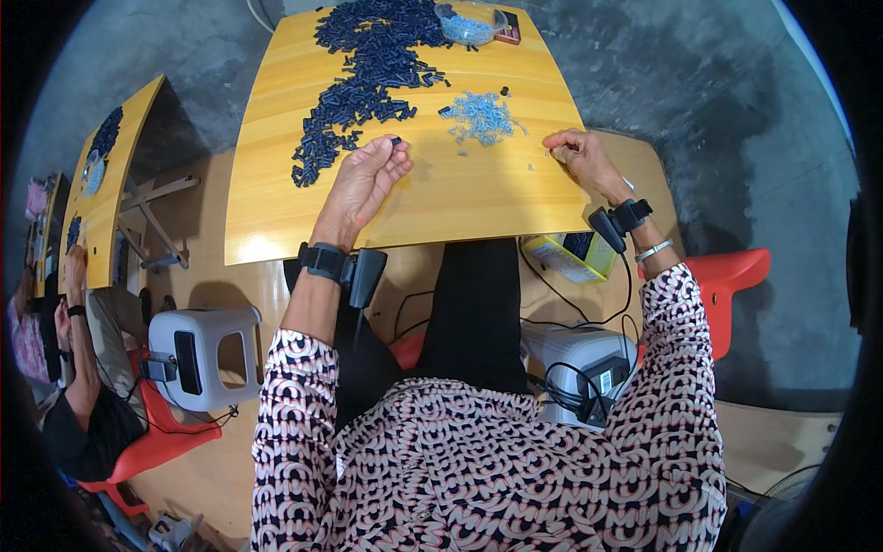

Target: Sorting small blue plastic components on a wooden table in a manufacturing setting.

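My left hand is closed in a pinch near the middle of the wooden table's front part. Between its thumb and forefinger sits a short dark cylindrical piece. At the table's right edge my right hand has its fingers pressed together, low over the surface; what they hold is too small to make out. A loose pile of small light-blue pieces lies between and beyond my hands. Many dark-blue cylindrical pieces spread in a long heap from the far edge down to beside my left hand.
A clear bowl of light-blue pieces stands at the far edge by a dark red box. One dark piece lies apart. Below the table are a yellow box and cables. Another person works at a table on the left.
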Action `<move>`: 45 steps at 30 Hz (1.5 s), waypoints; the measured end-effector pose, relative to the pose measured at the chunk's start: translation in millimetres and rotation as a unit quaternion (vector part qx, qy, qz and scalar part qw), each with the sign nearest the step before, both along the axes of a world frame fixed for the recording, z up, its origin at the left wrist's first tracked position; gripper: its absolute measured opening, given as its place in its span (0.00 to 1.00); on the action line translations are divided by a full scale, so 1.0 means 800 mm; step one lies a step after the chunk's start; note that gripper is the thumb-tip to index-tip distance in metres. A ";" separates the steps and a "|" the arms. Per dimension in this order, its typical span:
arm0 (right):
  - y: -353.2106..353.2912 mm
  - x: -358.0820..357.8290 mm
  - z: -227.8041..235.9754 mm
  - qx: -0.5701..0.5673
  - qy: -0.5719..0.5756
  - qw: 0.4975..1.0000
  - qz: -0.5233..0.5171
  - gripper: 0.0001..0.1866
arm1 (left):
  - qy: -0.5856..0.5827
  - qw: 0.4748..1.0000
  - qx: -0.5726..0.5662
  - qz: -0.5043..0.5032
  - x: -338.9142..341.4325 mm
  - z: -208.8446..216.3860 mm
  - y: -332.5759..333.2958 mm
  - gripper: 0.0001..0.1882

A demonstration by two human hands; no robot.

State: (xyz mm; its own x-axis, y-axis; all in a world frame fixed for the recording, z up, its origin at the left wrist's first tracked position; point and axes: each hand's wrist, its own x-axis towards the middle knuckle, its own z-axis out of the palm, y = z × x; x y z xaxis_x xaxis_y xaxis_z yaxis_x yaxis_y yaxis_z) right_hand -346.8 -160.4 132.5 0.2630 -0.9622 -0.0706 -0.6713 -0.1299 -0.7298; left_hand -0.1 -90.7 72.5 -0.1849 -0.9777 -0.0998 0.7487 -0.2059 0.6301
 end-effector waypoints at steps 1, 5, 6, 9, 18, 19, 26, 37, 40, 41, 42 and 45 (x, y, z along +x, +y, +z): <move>0.000 -0.002 0.001 -0.026 0.029 0.999 0.028 0.09 | 0.000 1.000 -0.004 -0.004 0.000 -0.001 0.000 0.07; 0.001 -0.005 0.002 -0.094 0.024 0.992 0.075 0.08 | 0.003 1.000 -0.011 -0.007 -0.002 -0.002 0.000 0.07; 0.001 -0.004 0.004 -0.078 0.031 0.994 0.071 0.07 | 0.006 1.000 -0.010 -0.006 -0.002 -0.002 0.000 0.07; -0.001 -0.005 0.007 -0.059 0.047 0.995 0.070 0.06 | 0.010 1.000 -0.011 -0.005 -0.002 -0.001 0.000 0.07; -0.007 -0.004 0.005 -0.074 0.046 0.992 0.093 0.07 | 0.008 1.000 -0.007 -0.002 0.000 0.000 0.000 0.07; -0.008 -0.003 0.004 -0.072 0.049 0.991 0.097 0.07 | 0.008 1.000 -0.010 -0.003 0.001 -0.001 0.000 0.07; -0.002 -0.004 -0.004 -0.119 -0.015 0.990 0.071 0.05 | 0.034 0.999 -0.030 -0.005 -0.004 -0.002 -0.004 0.06; 0.070 0.073 0.032 -0.047 -0.235 0.971 -0.023 0.07 | -0.035 0.998 -0.044 -0.016 -0.001 0.001 0.001 0.07; 0.086 0.121 0.027 -0.019 -0.269 0.963 0.005 0.08 | -0.030 0.998 -0.053 -0.024 0.000 0.002 0.002 0.08; 0.088 0.138 0.022 -0.048 -0.278 0.959 0.029 0.09 | -0.031 0.998 -0.052 -0.025 0.000 0.002 0.002 0.08; 0.090 0.154 0.018 -0.076 -0.287 0.953 0.055 0.10 | -0.032 0.998 -0.054 -0.026 0.001 0.001 0.002 0.08; 0.083 0.189 0.009 -0.078 -0.301 0.948 0.061 0.10 | -0.030 0.998 -0.053 -0.022 0.000 0.002 0.004 0.08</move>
